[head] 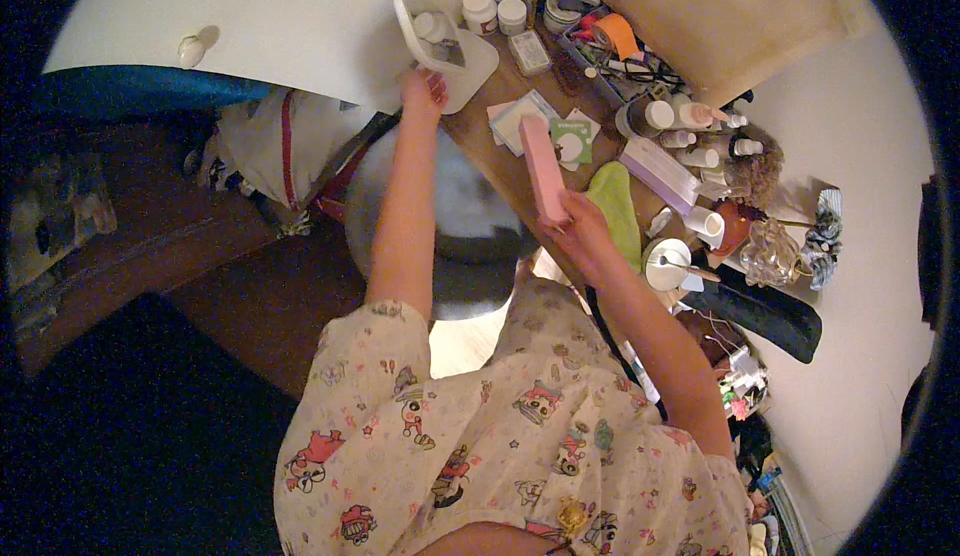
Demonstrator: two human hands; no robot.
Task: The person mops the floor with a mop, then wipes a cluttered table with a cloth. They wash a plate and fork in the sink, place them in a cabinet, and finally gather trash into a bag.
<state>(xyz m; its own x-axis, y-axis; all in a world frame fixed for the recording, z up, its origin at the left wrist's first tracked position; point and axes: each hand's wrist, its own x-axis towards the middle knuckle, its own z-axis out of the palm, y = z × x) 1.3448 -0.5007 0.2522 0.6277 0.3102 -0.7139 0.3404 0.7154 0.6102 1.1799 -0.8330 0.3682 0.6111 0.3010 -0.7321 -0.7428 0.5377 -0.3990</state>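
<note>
My right hand (581,237) grips the near end of a long pink box (544,169), which is tilted over the table. Beneath and beside its far end lie several flat packets and a green card (572,142) with writing. My left hand (424,92) is at the lower edge of a white-framed tabletop mirror (401,8), by its white base (480,68). Its fingers are partly hidden, so whether it holds the mirror is unclear. The mirror glass reflects a white jar. A lime-green cloth (616,207) lies right of the pink box.
White jars (480,9) and a clear case (530,51) stand behind. An organizer (592,68) holds an orange tape roll (615,36). Several bottles (660,114), a purple-and-white box (660,173) and a plate with a fork (667,265) sit right. A round grey stool (472,203) is below the table edge.
</note>
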